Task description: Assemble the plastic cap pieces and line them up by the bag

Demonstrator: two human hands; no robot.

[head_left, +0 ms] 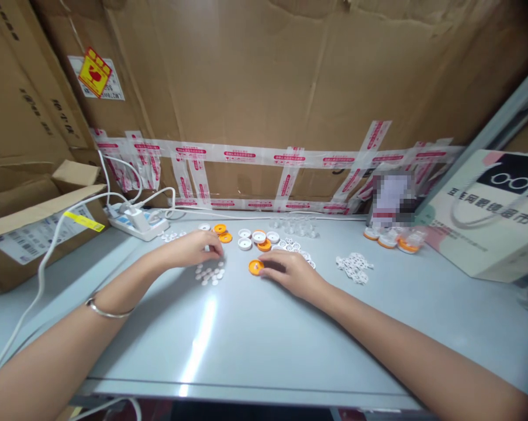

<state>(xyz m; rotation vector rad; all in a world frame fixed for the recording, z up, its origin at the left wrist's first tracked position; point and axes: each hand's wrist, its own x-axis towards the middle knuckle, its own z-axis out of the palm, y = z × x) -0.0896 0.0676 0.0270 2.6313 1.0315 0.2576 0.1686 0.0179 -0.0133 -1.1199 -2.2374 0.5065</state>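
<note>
My right hand [295, 272] grips an orange round cap [255, 267] by its right edge, thumb and fingers on its rim. The cap lies open side up on the table, with a small pale piece at its centre. My left hand [197, 248] is over a scatter of small white discs [210, 276], its fingers bent down and drawn together. Whatever its fingertips hold, if anything, is too small to make out. Behind the hands lie more orange caps [223, 237] and white caps [245, 243]. Partly behind my right hand are several white rings [308, 257].
White lattice-like pieces [355, 268] lie to the right. Clear plastic parts [294, 227] stand at the back. Orange-based assembled pieces [408, 242] sit beside a paper bag [487, 216]. A power strip [143, 225] with cables and an open carton [40, 222] are left; a large cardboard box [264, 88] walls the back.
</note>
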